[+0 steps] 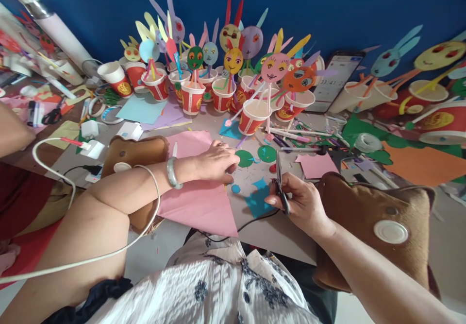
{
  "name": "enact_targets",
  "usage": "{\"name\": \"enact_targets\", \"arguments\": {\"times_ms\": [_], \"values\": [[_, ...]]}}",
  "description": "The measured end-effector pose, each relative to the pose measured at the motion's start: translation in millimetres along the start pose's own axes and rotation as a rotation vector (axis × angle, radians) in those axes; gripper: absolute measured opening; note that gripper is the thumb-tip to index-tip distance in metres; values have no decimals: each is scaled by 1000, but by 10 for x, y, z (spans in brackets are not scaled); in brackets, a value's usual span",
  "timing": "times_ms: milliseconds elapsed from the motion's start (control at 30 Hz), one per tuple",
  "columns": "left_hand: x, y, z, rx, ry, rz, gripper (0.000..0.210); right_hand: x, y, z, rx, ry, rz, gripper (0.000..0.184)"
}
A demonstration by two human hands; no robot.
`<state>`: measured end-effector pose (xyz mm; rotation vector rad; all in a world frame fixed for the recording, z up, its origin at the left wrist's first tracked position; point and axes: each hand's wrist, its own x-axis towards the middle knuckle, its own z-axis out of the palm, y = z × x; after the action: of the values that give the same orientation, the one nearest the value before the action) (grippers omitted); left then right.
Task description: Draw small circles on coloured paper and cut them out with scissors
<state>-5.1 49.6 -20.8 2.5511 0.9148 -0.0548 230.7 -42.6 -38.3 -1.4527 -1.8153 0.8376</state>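
Note:
My right hand (300, 200) grips dark-handled scissors (279, 180), their blades pointing up and away from me, over a scrap of blue paper (259, 198). On the left, my left hand (217, 161) rests palm down at the edge of a large pink paper sheet (196, 202). Its fingers are bent, with the thumb apart from them and nothing visible between. Just beyond its fingertips lies a green paper circle (244, 158); a second green circle (267, 153) is farther right. A small blue circle (236, 188) sits below the left fingertips.
Paper cups (192, 99) holding paper rabbit faces line the blue wall. A phone (337, 81) leans behind them. Brown plush warmers (374, 227) lie on both sides, and a white cable (145, 236) crosses my left arm. Another person's arm (12, 129) shows at far left.

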Motion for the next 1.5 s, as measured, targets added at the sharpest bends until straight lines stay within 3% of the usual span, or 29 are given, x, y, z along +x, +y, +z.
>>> {"name": "enact_targets", "arguments": {"times_ms": [200, 500, 800, 933, 1100, 1500], "values": [[-7, -41, -5, -38, 34, 16, 7, -4, 15, 3, 10, 11, 8, 51], [43, -70, -37, -83, 129, -28, 16, 3, 10, 1, 17, 13, 2, 51], [22, 101, 121, -115, 3, 117, 14, 2, 2, 2, -8, 16, 9, 50], [1, 134, 188, -87, 22, 160, 10, 0, 3, 1, -14, 1, 7, 49], [-5, 110, 195, -62, 59, 166, 13, 0, -3, -3, -10, 1, 6, 51], [-2, 131, 164, -128, -30, 157, 6, -2, 37, 4, 23, -8, 9, 52]]}}
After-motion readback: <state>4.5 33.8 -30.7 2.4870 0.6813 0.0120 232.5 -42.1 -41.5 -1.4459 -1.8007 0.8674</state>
